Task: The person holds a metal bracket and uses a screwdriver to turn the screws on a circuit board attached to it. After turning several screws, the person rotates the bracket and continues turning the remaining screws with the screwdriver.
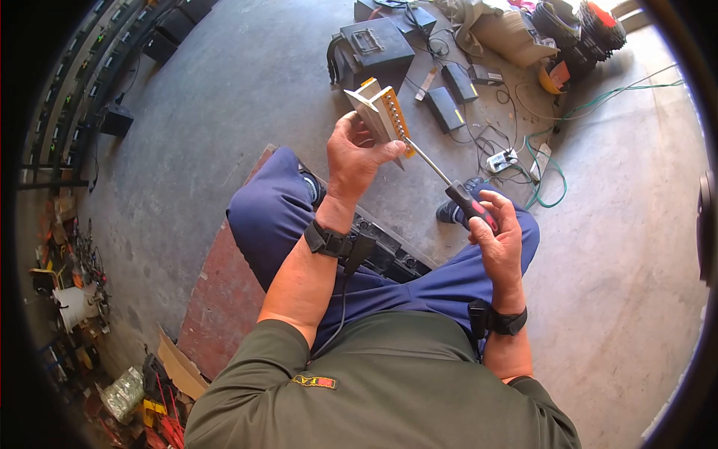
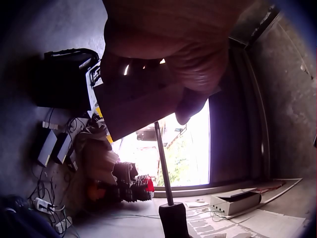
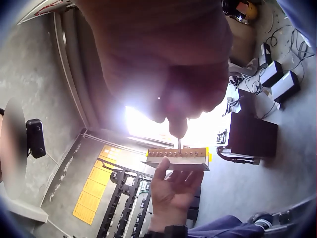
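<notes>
Grey floor (image 1: 224, 90) covers the room; glare washes out an opening (image 2: 195, 158). The left hand (image 1: 355, 161), fingers partly hidden, grips a ridged metal block (image 1: 383, 112) in mid-air; the right hand (image 1: 497, 236) holds a screwdriver (image 1: 470, 203), tip unclear against the block.

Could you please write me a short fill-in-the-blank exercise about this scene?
1. The right hand holds the screwdriver by its ____.
2. The left hand grips the metal piece, and the strap on that wrist is ____ in color.
3. The person's trousers are ____ in color.
4. In the head view, the black case stands on the ____.

Missing words: handle; black; blue; floor.
</notes>
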Demonstrator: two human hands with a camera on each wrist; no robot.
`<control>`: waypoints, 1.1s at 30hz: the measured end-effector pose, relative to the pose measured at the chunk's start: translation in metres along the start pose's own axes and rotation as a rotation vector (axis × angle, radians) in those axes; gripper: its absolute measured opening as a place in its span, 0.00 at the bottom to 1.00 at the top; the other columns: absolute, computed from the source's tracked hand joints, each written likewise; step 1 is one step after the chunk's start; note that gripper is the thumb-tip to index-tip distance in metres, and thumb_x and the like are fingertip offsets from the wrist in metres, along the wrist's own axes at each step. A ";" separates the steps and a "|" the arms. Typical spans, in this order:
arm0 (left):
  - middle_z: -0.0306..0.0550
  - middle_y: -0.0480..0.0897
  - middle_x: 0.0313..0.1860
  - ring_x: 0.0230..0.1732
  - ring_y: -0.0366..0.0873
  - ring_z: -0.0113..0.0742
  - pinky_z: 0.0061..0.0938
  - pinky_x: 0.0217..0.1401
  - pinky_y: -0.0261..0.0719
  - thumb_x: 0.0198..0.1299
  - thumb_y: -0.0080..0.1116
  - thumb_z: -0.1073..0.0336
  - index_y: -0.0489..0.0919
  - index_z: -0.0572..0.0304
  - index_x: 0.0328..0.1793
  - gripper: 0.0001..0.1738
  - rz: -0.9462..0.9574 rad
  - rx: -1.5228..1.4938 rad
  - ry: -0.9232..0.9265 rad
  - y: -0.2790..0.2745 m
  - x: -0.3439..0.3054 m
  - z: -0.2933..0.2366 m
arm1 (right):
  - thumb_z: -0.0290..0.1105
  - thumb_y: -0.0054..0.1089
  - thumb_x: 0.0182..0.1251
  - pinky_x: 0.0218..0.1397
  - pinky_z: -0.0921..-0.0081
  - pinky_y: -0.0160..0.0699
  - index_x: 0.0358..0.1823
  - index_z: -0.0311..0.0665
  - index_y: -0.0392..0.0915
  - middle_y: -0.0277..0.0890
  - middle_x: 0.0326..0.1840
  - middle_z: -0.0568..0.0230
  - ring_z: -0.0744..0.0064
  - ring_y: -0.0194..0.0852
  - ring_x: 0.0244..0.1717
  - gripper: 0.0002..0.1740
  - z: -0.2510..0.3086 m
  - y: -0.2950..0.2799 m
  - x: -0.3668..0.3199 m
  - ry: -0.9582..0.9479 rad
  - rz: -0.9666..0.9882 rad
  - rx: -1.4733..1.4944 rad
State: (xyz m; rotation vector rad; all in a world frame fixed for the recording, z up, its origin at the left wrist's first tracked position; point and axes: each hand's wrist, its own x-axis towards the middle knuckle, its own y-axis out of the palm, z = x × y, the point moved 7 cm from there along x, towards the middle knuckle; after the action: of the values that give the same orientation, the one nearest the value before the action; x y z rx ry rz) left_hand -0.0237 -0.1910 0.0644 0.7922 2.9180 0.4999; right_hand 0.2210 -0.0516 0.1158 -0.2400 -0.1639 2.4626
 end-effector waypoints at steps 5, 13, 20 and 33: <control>0.52 0.84 0.53 0.54 0.84 0.37 0.32 0.61 0.85 0.48 0.80 0.74 0.72 0.72 0.67 0.39 -0.008 0.040 0.001 0.000 0.000 -0.002 | 0.30 0.64 0.74 0.36 0.83 0.76 0.67 0.33 0.70 0.79 0.46 0.64 0.83 0.73 0.32 0.24 0.011 -0.001 -0.001 -0.085 -0.034 -0.136; 0.51 0.84 0.53 0.54 0.84 0.36 0.31 0.61 0.84 0.48 0.80 0.74 0.72 0.72 0.67 0.39 0.010 -0.011 0.004 0.002 -0.001 -0.002 | 0.36 0.55 0.80 0.30 0.85 0.74 0.65 0.36 0.73 0.81 0.37 0.66 0.84 0.72 0.26 0.18 -0.002 0.006 -0.003 0.117 0.075 0.108; 0.50 0.84 0.54 0.54 0.83 0.35 0.31 0.62 0.84 0.48 0.79 0.76 0.74 0.72 0.66 0.37 -0.029 -0.037 0.031 -0.002 0.001 -0.003 | 0.33 0.59 0.78 0.33 0.84 0.75 0.64 0.35 0.74 0.75 0.38 0.70 0.85 0.71 0.30 0.18 0.004 0.003 -0.003 0.054 0.036 0.082; 0.50 0.85 0.52 0.52 0.85 0.35 0.31 0.59 0.86 0.48 0.79 0.75 0.74 0.72 0.65 0.37 0.010 -0.033 -0.009 0.001 0.000 0.000 | 0.32 0.61 0.76 0.34 0.85 0.73 0.63 0.35 0.75 0.76 0.39 0.69 0.86 0.70 0.30 0.18 0.005 0.005 -0.003 0.057 0.031 0.070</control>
State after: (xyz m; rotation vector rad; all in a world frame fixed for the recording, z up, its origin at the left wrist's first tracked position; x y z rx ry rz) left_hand -0.0239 -0.1904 0.0650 0.8035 2.8911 0.5434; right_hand 0.2193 -0.0575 0.1203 -0.2836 -0.0495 2.4838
